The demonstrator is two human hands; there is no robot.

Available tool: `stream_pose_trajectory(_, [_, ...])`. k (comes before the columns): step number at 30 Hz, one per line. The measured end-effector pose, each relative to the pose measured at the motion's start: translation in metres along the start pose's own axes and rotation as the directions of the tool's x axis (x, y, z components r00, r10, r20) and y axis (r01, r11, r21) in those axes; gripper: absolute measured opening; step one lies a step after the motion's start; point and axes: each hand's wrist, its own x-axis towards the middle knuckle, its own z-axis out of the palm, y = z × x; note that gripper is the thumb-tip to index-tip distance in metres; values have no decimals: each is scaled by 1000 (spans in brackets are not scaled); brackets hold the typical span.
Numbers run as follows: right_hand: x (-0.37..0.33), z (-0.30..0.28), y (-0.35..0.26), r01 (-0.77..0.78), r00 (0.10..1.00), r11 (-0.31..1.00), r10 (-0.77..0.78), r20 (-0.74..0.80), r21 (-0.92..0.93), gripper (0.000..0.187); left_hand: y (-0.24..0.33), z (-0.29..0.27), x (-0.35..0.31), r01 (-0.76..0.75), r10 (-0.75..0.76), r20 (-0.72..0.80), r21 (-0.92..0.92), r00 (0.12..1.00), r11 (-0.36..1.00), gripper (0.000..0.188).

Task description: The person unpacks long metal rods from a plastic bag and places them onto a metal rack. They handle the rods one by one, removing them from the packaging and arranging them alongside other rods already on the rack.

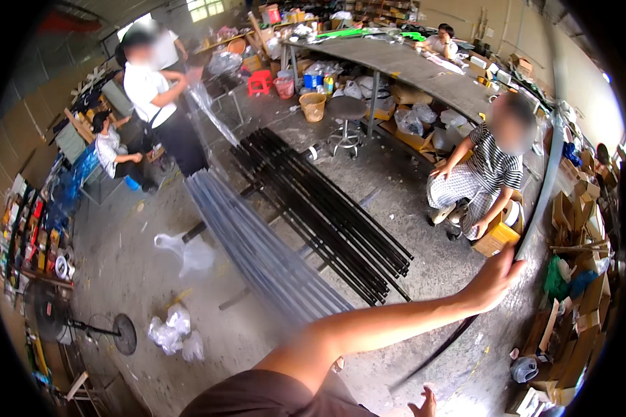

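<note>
My left hand (494, 279) reaches across to the right, its fingers closed round a long thin pole (535, 215). The pole runs from the top right of the view down toward the floor, greyish above the hand and black below it, its lower end blurred. At the bottom edge my right hand (424, 403) shows only in part, fingers apart and nothing in them, close to the pole's lower end. Ahead, several black poles (320, 215) lie side by side on low supports. Left of them lies a row of poles in hazy bluish plastic (257, 243).
A standing person (153, 94) at the far left holds clear plastic (212, 111). Another person (490, 163) sits at the right by a yellow box (497, 236). Beyond are a stool (345, 111) and a long table (396, 59). Cartons (577, 313) line the right; a fan (55, 316) stands left.
</note>
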Motion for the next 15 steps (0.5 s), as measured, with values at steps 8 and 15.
stream_pose_trajectory(8, [47, -171, -221, 297, 869, 920, -371, -326, -255, 52, 49, -3, 52, -349, 129, 367, 632, 921, 692, 21])
stream_pose_trajectory(15, [66, -236, -266, -63, 638, 613, -582, -504, -788, 73, -52, -81, -16, -562, -69, 584, 802, 809, 201, 12])
